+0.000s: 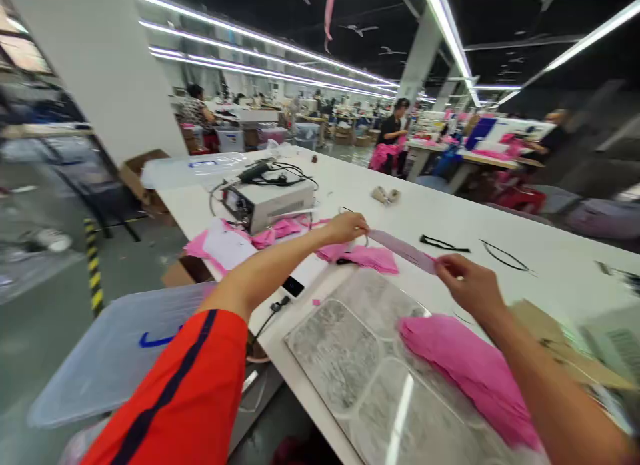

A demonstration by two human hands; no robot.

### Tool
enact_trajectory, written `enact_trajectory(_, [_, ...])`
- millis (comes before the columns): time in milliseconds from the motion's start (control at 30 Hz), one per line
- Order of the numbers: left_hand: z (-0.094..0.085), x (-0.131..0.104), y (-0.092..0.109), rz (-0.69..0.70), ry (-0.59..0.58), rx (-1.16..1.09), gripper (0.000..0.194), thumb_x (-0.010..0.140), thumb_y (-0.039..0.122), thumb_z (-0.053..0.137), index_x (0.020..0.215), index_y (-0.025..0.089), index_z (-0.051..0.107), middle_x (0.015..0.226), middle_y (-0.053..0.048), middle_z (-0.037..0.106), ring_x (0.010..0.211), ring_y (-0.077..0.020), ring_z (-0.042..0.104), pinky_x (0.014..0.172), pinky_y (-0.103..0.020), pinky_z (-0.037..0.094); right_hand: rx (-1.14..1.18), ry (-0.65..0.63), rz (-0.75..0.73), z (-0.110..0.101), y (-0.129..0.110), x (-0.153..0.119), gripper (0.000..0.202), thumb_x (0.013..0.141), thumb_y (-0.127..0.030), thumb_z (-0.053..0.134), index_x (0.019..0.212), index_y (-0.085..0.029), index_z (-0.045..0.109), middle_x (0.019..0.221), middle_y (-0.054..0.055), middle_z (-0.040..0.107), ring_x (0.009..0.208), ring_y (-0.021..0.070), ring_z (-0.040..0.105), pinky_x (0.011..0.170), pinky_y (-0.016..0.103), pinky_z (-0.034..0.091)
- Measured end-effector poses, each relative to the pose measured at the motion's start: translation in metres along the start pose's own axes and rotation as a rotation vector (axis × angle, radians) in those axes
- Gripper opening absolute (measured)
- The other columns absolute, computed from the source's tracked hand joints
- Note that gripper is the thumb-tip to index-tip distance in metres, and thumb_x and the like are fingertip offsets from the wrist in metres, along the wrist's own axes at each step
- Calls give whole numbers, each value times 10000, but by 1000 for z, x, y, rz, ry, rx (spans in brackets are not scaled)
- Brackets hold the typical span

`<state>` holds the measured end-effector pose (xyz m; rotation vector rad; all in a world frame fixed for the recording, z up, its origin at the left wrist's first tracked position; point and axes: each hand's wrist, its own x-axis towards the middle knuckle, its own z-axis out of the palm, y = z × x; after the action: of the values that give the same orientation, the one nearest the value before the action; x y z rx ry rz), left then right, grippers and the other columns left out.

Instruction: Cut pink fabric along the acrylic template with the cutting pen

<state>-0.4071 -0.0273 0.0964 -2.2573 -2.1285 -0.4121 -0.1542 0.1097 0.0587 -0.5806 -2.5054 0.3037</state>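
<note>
A narrow pink fabric strip [403,249] is stretched above the white table between my hands. My left hand [347,227] pinches its far left end. My right hand [467,281] is closed on the other end, thumb and finger together. Below my right forearm, a stack of pink fabric pieces [467,371] lies on a grey marble-patterned board [335,351]. More pink pieces [373,258] rest on the table under the strip, beside a dark cord or band.
A white box-shaped device [280,205] with black cables and a handheld tool stands at the back left. Black loops [445,243] and beige rolls [385,195] lie on the table [345,178]. Cardboard is at right; a clear plastic lid [120,351] is at left. People sit at distant machines.
</note>
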Motion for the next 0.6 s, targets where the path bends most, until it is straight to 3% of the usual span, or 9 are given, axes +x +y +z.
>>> enact_trajectory(100, [28, -5, -21, 105, 60, -18, 196, 964, 272, 554, 1083, 159, 660, 1241, -114, 613, 1125, -230, 590, 994, -449, 480, -103, -113, -55, 2, 9, -32, 184, 930, -224, 483, 946, -189, 662, 962, 72, 693, 834, 166, 621, 821, 315, 482])
enact_trajectory(233, [58, -37, -23, 257, -49, 13, 142, 857, 141, 602, 766, 201, 692, 1100, -64, 693, 1050, -193, 615, 1001, -361, 432, -132, -284, -219, 28, -9, -55, 182, 856, -132, 503, 780, -194, 656, 839, 72, 693, 822, 183, 584, 791, 310, 397])
enact_trajectory(333, [61, -54, -19, 307, -107, 48, 140, 796, 104, 619, 723, 209, 674, 1085, -55, 698, 1035, -185, 612, 987, -330, 416, -139, -343, -268, 35, -19, -59, 193, 848, -102, 485, 759, -180, 637, 851, 85, 691, 836, 188, 560, 791, 318, 355])
enact_trajectory(433, [54, -58, -17, 305, -111, 92, 141, 751, 86, 608, 754, 207, 680, 1055, -65, 692, 980, -196, 606, 963, -338, 418, -143, -393, -273, 32, -22, -58, 189, 846, -94, 482, 768, -176, 633, 843, 82, 685, 858, 192, 554, 797, 319, 342])
enact_trajectory(600, [56, -56, 9, 253, -35, 152, 227, 857, 122, 486, 895, 190, 699, 1026, -83, 663, 956, -203, 583, 919, -345, 433, -137, -450, -197, 27, -27, -58, 173, 820, -93, 504, 803, -173, 657, 863, 72, 688, 838, 176, 569, 798, 302, 359])
